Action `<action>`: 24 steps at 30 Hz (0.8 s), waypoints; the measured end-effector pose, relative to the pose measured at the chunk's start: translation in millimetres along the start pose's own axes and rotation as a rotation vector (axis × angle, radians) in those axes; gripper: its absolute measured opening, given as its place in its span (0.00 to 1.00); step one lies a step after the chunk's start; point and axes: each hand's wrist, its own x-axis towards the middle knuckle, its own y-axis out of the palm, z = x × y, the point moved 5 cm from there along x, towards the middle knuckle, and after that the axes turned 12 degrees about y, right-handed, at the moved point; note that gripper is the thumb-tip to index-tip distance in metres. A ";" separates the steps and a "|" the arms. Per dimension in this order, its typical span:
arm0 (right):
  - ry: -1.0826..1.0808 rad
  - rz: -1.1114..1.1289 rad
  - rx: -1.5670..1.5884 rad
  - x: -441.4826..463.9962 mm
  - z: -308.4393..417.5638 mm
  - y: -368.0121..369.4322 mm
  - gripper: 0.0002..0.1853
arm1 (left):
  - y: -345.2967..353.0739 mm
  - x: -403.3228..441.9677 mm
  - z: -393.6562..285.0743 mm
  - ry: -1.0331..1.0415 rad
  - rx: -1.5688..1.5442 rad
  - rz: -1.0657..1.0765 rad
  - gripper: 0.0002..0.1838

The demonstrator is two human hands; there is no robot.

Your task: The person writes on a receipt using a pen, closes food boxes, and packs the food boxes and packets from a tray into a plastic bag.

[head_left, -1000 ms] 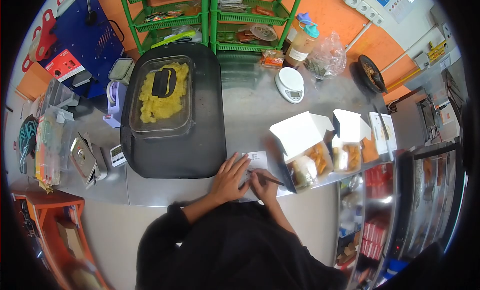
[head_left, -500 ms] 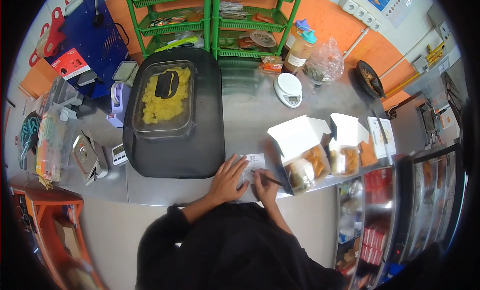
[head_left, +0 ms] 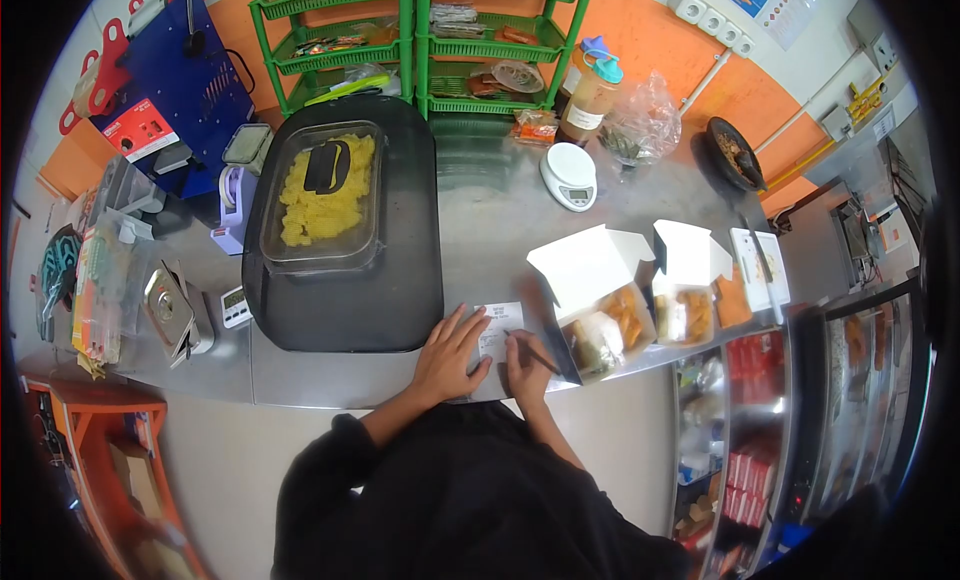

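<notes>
The left hand (head_left: 450,360) lay flat, fingers a little spread, upon the small white printed paper slip (head_left: 500,325) on the steel worktop (head_left: 330,380). The right hand (head_left: 527,368), its fingers closed, held a dark slim pen (head_left: 545,357) over the slip.

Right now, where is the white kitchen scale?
In the head view, the white kitchen scale stands right of the black tray, just in front of the teal-capped bottle.

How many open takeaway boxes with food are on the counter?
2: the larger box right of the right hand, and the smaller box beyond it, left of the knife.
</notes>
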 end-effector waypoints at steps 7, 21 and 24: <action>-0.181 0.333 -0.424 18.9 19.1 15.2 0.30 | 1.2 -0.6 3.1 -0.049 0.001 -0.040 0.33; -0.193 -0.272 -0.911 190.7 32.6 -136.6 0.13 | -1.3 66.4 -52.3 -0.215 -0.354 -0.414 0.23; -0.194 -0.148 -1.102 208.9 6.8 -140.1 0.08 | 6.7 103.4 -64.6 -0.455 -0.323 -0.413 0.18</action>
